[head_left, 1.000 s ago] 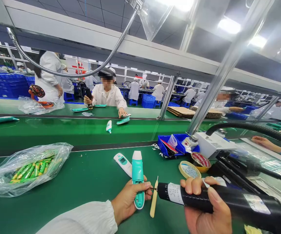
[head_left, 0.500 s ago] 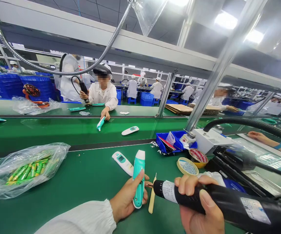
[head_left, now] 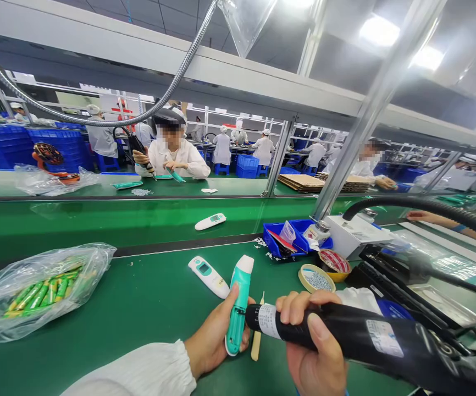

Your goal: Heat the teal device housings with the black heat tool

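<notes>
Left hand (head_left: 215,330) holds a teal-and-white handheld device (head_left: 240,305) tilted over the green bench mat (head_left: 139,308), fingers curled around it. Right hand (head_left: 312,352) grips a black electric screwdriver (head_left: 345,330), fingers wrapped over the barrel, nose just beside the device. A wooden stick (head_left: 256,342) lies below. Beyond: white digital thermometer (head_left: 208,276), tape roll of small screws (head_left: 316,278), blue plastic bin (head_left: 271,247).

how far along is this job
Done: a white and teal thermometer-like device lies on the green belt, apparently finished, though that can't be confirmed. In hand: the left hand grips a teal device while the right hand holds a black electric screwdriver to its side. Left: a plastic bag of green pieces and a round dish of small grey parts.
</notes>
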